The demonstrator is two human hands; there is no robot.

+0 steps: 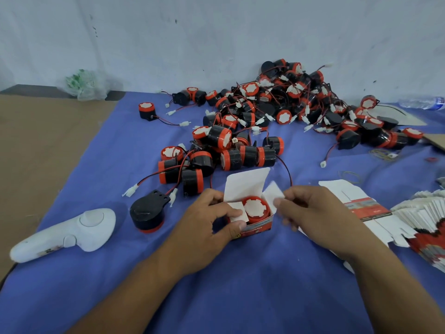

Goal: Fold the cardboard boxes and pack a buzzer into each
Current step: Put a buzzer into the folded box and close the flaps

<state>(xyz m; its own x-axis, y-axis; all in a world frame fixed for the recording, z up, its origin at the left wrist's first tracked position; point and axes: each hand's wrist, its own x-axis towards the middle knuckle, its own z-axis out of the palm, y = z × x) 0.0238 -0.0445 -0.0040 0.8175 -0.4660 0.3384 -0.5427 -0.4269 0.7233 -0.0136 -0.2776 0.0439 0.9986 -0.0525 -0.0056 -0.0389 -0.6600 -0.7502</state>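
The open box (pixel 255 228), a buzzer (pixel 256 209) upright inside, stands between your hands near the blue cloth's (pixel 240 280) near edge, lid flap (pixel 245 184) raised on its far side; your left hand (pixel 204 220) grips it, fingers (pixel 228 210) pressing the left flap (pixel 240 214) down, while your right hand (pixel 313 208) pinches the right flap (pixel 273 192).

Between your left hand (pixel 209 220) and right hand (pixel 313 210): open cardboard box (pixel 258 228), lid flap upright, red buzzer (pixel 256 209) seated inside, white face up.

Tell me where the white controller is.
In the head view, the white controller lies on the blue cloth at lower left, left of the left hand holding the box, next to a lone black buzzer.
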